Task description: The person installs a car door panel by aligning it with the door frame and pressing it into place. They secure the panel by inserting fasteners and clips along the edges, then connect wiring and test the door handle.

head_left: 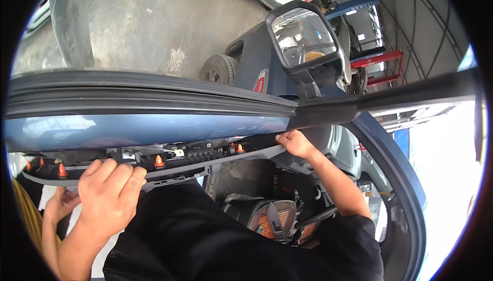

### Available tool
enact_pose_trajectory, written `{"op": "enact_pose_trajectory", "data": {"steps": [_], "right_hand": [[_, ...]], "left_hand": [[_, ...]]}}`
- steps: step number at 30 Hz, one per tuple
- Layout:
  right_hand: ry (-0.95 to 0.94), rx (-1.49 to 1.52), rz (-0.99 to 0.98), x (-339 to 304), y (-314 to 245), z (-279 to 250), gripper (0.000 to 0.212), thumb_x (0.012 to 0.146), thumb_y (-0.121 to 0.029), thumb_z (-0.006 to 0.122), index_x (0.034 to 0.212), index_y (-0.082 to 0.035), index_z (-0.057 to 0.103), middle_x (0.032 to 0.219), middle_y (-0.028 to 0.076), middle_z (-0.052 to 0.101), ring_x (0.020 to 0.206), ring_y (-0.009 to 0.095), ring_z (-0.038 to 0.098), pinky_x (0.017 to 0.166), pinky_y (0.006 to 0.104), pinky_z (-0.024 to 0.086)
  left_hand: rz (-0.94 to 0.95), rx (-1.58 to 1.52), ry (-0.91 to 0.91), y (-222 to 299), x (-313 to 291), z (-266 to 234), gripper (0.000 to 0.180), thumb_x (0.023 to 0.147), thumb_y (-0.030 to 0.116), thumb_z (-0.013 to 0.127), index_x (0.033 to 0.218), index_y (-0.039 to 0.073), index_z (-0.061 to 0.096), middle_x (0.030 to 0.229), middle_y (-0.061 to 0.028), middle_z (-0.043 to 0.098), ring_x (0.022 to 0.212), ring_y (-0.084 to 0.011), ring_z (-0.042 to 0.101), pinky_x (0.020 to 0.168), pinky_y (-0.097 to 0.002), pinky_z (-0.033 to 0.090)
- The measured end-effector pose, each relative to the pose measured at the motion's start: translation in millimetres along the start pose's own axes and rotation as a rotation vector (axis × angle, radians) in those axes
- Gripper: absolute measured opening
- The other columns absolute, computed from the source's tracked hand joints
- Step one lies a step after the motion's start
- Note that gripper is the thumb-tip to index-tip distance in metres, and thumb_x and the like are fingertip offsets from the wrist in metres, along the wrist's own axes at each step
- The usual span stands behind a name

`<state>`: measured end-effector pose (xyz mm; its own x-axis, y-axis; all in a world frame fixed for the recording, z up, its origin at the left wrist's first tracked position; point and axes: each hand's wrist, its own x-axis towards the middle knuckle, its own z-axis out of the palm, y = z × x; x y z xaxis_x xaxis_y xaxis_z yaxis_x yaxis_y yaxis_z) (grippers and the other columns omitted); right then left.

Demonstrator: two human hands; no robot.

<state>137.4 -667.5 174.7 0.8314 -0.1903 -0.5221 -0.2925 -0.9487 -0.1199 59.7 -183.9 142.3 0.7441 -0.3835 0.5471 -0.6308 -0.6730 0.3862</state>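
Note:
A dark door trim panel (174, 178) runs across in front of me, with a gap between it and the blue car door (128, 131). Orange push clips (159, 161) stand up along its edge, and a white clip (178, 153) shows in the gap. My left hand (110, 191) is closed over the panel's top edge, left of the middle. At the panel's right end, by the mirror corner, my right hand (295, 143) grips the edge with the thumb on top. What holds the panel lower down is hidden.
Beside my left wrist is another person's hand (61, 204), near the panel's left end. Beyond the door rise the side mirror (303, 37) and a parked car's wheel (219, 69). Behind the panel lies the cabin, with a seat (262, 217). Red and blue lift arms stand further off.

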Motion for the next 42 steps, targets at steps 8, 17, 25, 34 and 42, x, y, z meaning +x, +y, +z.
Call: {"op": "enact_pose_trajectory", "data": {"steps": [8,17,25,34,42], "right_hand": [[0.114,0.303,0.191,-3,3,3,0.027,0.091,-0.016,0.047,0.091,0.001,0.068,0.077,0.01,0.064,0.064,0.016,0.057,0.062,0.0304,0.046],[0.168,0.372,0.198,2,13,11,0.022,0.089,-0.013,0.054,0.093,0.003,0.069,0.069,0.004,0.061,0.058,0.009,0.052,0.054,0.0262,0.044],[0.124,0.333,0.047,-6,6,16,0.018,0.086,-0.015,0.061,0.082,0.002,0.067,0.076,0.01,0.068,0.07,0.013,0.062,0.066,0.029,0.049],[-0.455,-0.32,0.246,14,-17,-22,0.039,0.086,-0.041,0.06,0.096,-0.003,0.065,0.09,0.012,0.066,0.084,0.02,0.061,0.073,0.0336,0.049],[-0.807,-0.689,-0.226,47,-22,-22,0.05,0.09,-0.044,0.043,0.096,0.001,0.064,0.096,0.022,0.066,0.088,0.038,0.061,0.077,0.0451,0.048]], "left_hand": [[0.073,-0.025,-0.049,-9,0,-1,0.031,0.057,0.009,0.06,0.086,-0.004,0.063,0.07,-0.0082,0.052,0.052,-0.0183,0.042,0.045,-0.0298,0.029],[0.15,0.002,-0.076,-9,2,2,0.03,0.058,0.008,0.06,0.083,-0.009,0.061,0.062,-0.0153,0.052,0.052,-0.0228,0.046,0.05,-0.032,0.036],[0.146,-0.031,-0.172,-13,10,-6,0.032,0.058,0.006,0.062,0.087,-0.008,0.061,0.068,-0.0152,0.053,0.055,-0.023,0.045,0.05,-0.0323,0.036],[0.13,-0.042,-0.064,-17,4,1,0.026,0.061,0.007,0.064,0.086,-0.001,0.065,0.071,-0.0045,0.052,0.054,-0.0158,0.044,0.046,-0.0274,0.031],[0.089,0.0,0.007,-13,-10,-5,0.017,0.065,0.01,0.068,0.081,0.006,0.063,0.067,0.0019,0.052,0.055,-0.013,0.045,0.048,-0.0276,0.034]]}}
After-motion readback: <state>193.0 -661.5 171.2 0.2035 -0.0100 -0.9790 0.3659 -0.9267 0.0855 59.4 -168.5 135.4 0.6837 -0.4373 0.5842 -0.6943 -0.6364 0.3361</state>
